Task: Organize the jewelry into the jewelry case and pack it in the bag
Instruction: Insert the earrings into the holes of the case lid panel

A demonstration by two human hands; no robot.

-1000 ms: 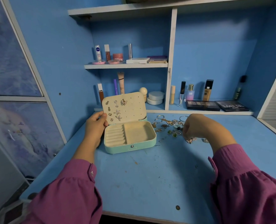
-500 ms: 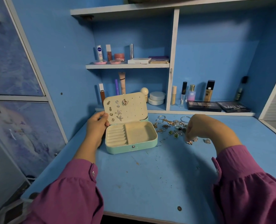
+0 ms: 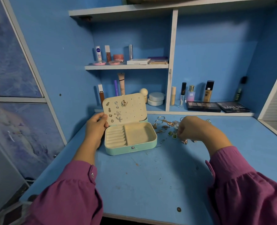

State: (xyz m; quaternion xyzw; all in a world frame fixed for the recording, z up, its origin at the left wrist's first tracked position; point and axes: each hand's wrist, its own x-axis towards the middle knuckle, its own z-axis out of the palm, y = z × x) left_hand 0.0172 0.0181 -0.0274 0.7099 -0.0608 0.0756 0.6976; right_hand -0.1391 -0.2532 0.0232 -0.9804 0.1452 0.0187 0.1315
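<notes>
The jewelry case (image 3: 130, 138) sits open in the middle of the frame on the blue desk (image 3: 150, 179). The left hand (image 3: 94, 129) holds its lid (image 3: 126, 109) up by the edge. Right of the case, the right hand (image 3: 194, 128) curls over the pile of jewelry (image 3: 166, 125); I cannot tell if it pinches anything.

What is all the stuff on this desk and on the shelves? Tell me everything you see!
jewelry case: one, mint green with cream lining, open on the desk, left of centre.
earrings: about nine, gold and silver, pinned in the case's lid.
loose jewelry: a pile, gold, silver and some green, on the desk right of the case.
desk: one, blue.
upper shelf cosmetics: several tubes, pots and flat boxes, white, red, pink.
lower shelf cosmetics: tubes, bottles and white jars behind the case.
eyeshadow palettes: two, black, lower shelf on the right.
left hand: holds the lid's left edge.
right hand: fingers curled over the loose jewelry.
sleeves: two, magenta.
</notes>
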